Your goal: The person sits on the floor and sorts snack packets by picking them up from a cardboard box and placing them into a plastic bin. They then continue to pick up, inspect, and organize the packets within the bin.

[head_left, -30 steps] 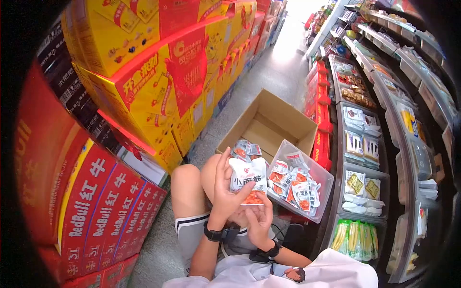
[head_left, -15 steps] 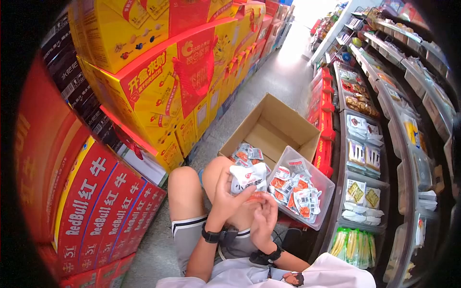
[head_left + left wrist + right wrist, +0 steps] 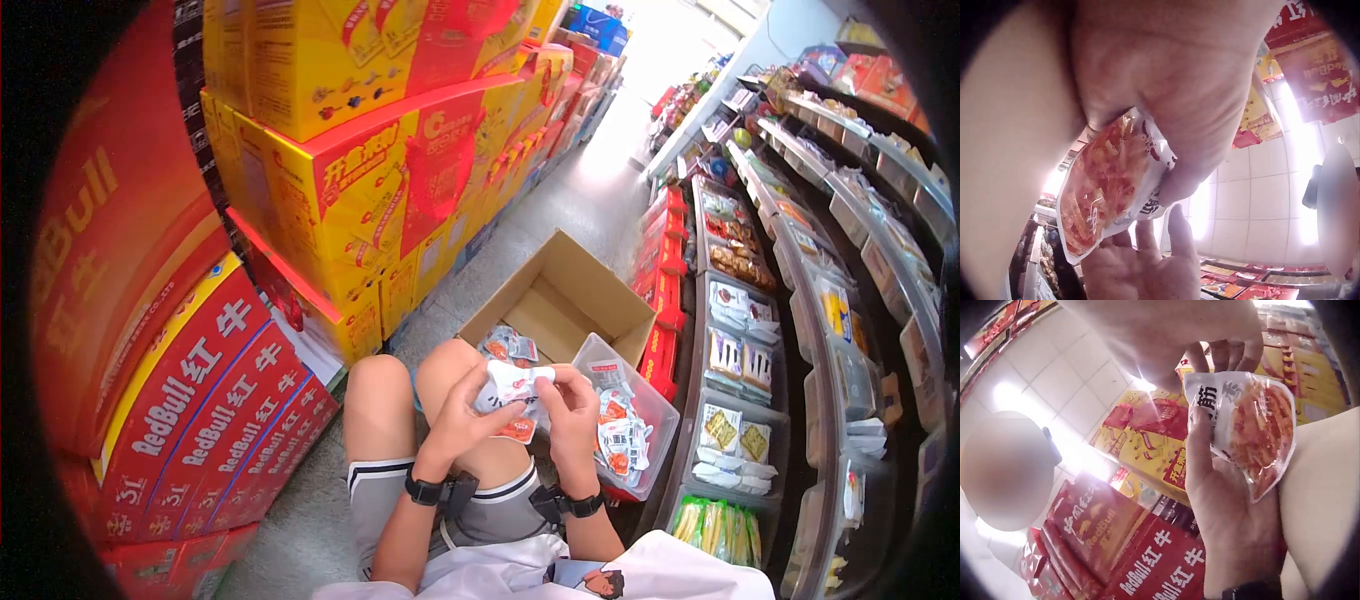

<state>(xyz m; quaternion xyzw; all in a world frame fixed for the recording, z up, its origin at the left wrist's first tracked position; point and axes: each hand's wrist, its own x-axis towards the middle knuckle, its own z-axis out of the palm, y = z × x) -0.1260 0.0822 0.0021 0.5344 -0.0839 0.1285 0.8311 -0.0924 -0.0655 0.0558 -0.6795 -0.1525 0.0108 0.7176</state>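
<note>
Both hands are on the one pack (image 3: 512,380) here, held up in front of the knees (image 3: 378,385) with the lettering turned toward the person's own eyes, I'd guess so they can see what their fingers are doing. The left hand (image 3: 458,422) has the main grip, thumb across the front and the rest tucked behind, which makes sense to me because a floppy bag like that would probably fold otherwise. The right hand (image 3: 574,408) pinches the top edge on its own side, so the pack's basically stretched between the two; how hard it's pulling, if at all, I can't tell. The tub (image 3: 664,420) sits just past the right hand with more packs (image 3: 622,438) in it, and the carton (image 3: 592,292) is right behind with a few lying in its near corner. Both have no lid on and sit close to the knees, presumably so nobody has to get up. Can't see if tub and carton actually touch. The shelf (image 3: 690,440) is near too, right alongside the tub, handy in such a tight aisle.
</note>
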